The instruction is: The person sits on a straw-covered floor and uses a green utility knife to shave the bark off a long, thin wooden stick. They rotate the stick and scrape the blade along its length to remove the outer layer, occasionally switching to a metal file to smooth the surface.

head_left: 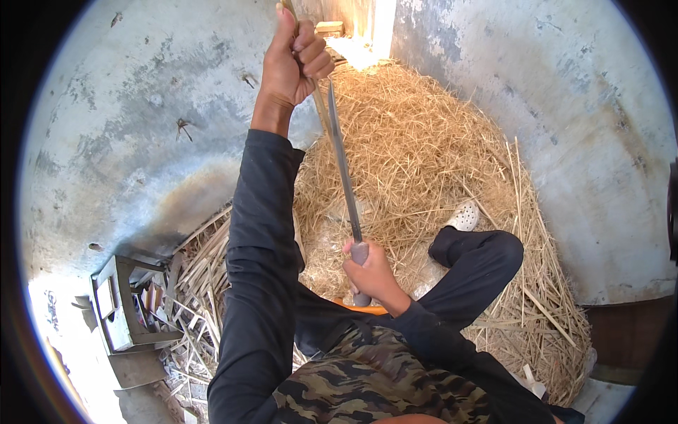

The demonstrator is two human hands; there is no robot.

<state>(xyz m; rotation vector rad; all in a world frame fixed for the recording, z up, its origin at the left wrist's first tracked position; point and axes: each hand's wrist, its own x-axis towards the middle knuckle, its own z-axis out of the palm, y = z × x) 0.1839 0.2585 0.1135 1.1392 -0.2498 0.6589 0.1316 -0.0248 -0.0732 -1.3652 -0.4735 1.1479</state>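
Firmly, the right hand (376, 271) grips a long knife (343, 161), its blade beside a thin strip (321, 109) clasped in the raised left hand (291, 60), with a straw-coloured heap (417, 134) beyond; shallow strokes clear of that upper grasp should serve best.

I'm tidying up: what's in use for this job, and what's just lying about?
In use:
knife, in the right hand
thin strip, in the left hand

Seemingly just lying about:
pale shavings
loose strips at left
boxy frame beside them
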